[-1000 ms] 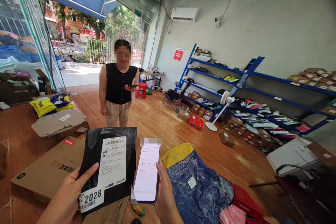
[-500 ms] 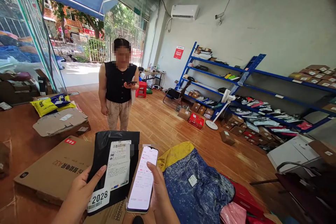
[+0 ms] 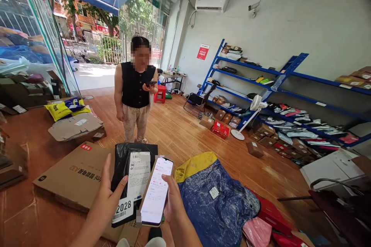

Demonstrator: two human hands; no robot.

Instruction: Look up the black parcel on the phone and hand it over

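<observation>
A black plastic mailing parcel (image 3: 120,166) with a white shipping label and a "2028" barcode sticker is in my left hand (image 3: 108,193). My thumb presses on its front and one finger points up beside its left edge; the other fingers are hidden behind it. My right hand (image 3: 174,200) grips a smartphone (image 3: 156,193) with a lit screen, the thumb resting on the glass. The phone overlaps the parcel's right edge. Beneath both lies a large flat cardboard box (image 3: 72,173) with TV printing, on the floor.
A person (image 3: 137,85) stands facing me beyond the boxes, holding a phone. To the right, a blue-and-yellow sack (image 3: 214,197) covers the floor. Blue shelves (image 3: 243,63) with parcels line the wall, with a white fan (image 3: 246,123) before them. A cat litter bag (image 3: 63,108) lies left.
My left hand has shifted right and raised a finger, and the parcel has come closer to the phone, which now overlaps it more. The view has turned slightly left and tipped down.
</observation>
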